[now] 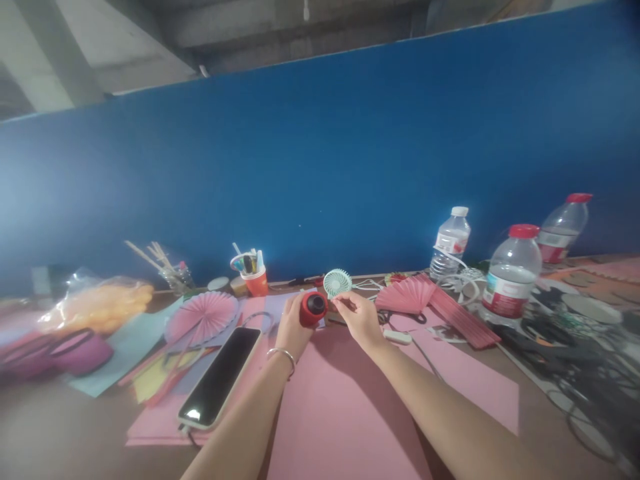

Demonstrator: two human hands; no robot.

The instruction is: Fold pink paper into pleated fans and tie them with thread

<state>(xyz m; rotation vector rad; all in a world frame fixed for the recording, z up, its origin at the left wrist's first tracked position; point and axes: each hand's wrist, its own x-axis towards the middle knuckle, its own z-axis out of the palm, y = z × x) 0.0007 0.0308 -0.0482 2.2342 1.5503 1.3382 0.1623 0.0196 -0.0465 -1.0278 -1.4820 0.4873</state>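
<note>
My left hand (293,327) is wrapped round a small red cylinder with a black top (313,309), held just above the pink paper sheet (345,413). A thin bracelet (283,355) sits on that wrist. My right hand (357,317) is beside it, fingers pinched close to the red cylinder; what they pinch is too small to name. A little mint-green handheld fan (337,282) stands just behind both hands. A dark-screened phone (220,377) lies to the left of my left forearm.
A round pink pleated paper fan (202,318) and folded pink paper fans (406,294) lie on the table. An orange cup of pens (257,280), three water bottles (510,280), a jar of sticks (175,275), a plastic bag (95,303) and tangled cables (575,360) ring the area. A blue partition (320,167) stands behind.
</note>
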